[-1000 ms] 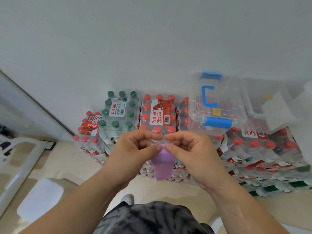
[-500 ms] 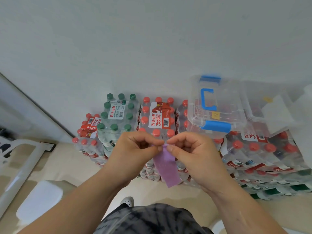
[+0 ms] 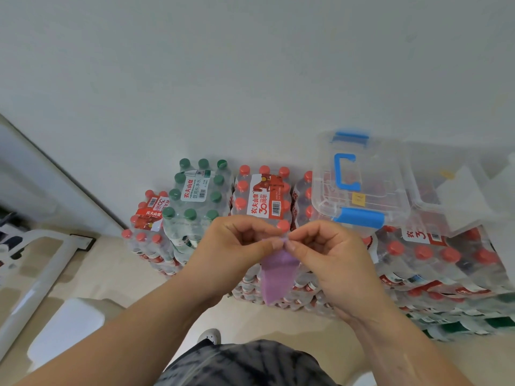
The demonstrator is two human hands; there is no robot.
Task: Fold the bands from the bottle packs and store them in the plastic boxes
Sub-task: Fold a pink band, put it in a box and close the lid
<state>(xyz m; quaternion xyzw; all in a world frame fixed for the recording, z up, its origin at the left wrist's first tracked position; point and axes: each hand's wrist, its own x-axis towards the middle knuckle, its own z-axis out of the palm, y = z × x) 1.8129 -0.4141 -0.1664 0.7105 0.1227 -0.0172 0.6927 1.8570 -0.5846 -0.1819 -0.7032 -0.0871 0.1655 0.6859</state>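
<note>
A purple band [image 3: 274,277] hangs folded in front of me. My left hand [image 3: 234,246] and my right hand [image 3: 331,254] both pinch its top edge between thumb and fingers, fingertips almost meeting. Behind them stand shrink-wrapped bottle packs, one with red caps [image 3: 263,196] and one with green caps [image 3: 198,190]. A clear plastic box with blue handle and latches [image 3: 359,185] sits closed on the packs at the right. A second clear box [image 3: 434,185] stands beside it, further right, partly blurred.
More red-capped packs [image 3: 437,263] are stacked at the right, down to the beige floor [image 3: 111,274]. A white frame [image 3: 41,274] and a white seat [image 3: 64,327] stand at the left. A plain wall [image 3: 250,79] rises behind the packs. My shoe [image 3: 209,335] shows below.
The hanging end of the purple band has swung slightly and the fold at the top has tightened. Both hands stay pinched together in nearly the same spot.
</note>
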